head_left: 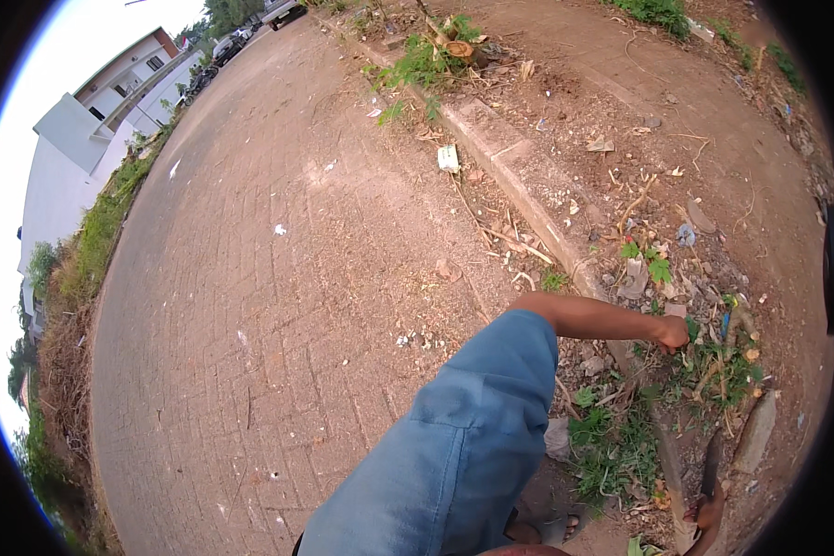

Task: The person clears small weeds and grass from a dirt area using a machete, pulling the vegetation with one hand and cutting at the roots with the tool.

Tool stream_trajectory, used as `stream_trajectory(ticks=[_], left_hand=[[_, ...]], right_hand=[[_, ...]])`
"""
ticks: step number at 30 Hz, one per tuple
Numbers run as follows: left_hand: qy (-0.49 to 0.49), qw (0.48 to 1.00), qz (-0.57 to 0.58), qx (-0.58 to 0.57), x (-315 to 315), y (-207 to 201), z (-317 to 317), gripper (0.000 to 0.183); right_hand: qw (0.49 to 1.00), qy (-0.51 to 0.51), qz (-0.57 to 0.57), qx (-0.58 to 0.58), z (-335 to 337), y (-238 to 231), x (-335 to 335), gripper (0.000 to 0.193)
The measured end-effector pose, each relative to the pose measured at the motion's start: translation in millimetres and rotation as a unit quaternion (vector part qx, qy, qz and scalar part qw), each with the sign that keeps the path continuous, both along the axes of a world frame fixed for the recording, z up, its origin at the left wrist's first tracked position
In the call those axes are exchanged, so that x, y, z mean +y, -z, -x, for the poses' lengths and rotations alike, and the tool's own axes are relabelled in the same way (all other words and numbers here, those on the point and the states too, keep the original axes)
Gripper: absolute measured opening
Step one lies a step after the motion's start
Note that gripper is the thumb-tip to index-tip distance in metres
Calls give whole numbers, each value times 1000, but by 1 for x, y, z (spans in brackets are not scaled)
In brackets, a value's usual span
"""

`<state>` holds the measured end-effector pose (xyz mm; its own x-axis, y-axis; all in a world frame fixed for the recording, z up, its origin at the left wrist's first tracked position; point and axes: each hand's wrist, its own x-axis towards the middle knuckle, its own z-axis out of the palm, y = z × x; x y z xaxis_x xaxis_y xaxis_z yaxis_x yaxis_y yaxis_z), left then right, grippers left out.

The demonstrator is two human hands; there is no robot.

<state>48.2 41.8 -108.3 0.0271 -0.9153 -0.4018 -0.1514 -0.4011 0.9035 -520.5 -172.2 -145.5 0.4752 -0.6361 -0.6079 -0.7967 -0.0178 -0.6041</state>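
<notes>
My left arm, in a blue sleeve, reaches across to the right over the kerb. My left hand (674,334) is closed low among the green weeds (709,366) and cut stems, seemingly gripping some of them; the fingertips are partly hidden. Nearer to me at the lower right, my right hand (709,515) is wrapped round the handle of a machete-like tool. Its dark blade (711,465) points away from me, beside the kerb. More leafy weeds (612,454) grow along the kerb between my sleeve and the blade.
A concrete kerb (528,185) separates the paved road (250,306) from the dirt strip. Chunks of stone (758,431), twigs and litter lie around the weeds. Farther off stand a cut stump (459,49) and a pale carton (448,158). A sandalled foot (571,526) shows below my sleeve.
</notes>
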Motion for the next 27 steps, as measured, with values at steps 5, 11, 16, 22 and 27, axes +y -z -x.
stream_trajectory(ticks=[5,11,16,22,27], left_hand=[[14,1000,-18,6,9,2,15,53],[-105,992,-8,65,17,-1,18,40],[-251,943,152,-160,14,5,1,31],[-25,891,199,-408,24,-4,-5,43],[-42,869,160,-467,35,0,16,39]], right_hand=[[989,116,-87,-18,-32,-36,32,69],[998,14,-33,49,-84,-102,90,68],[997,25,-43,63,-110,-133,113,63],[997,9,-28,73,-123,-143,126,61],[997,-8,-11,79,-123,-147,130,60]])
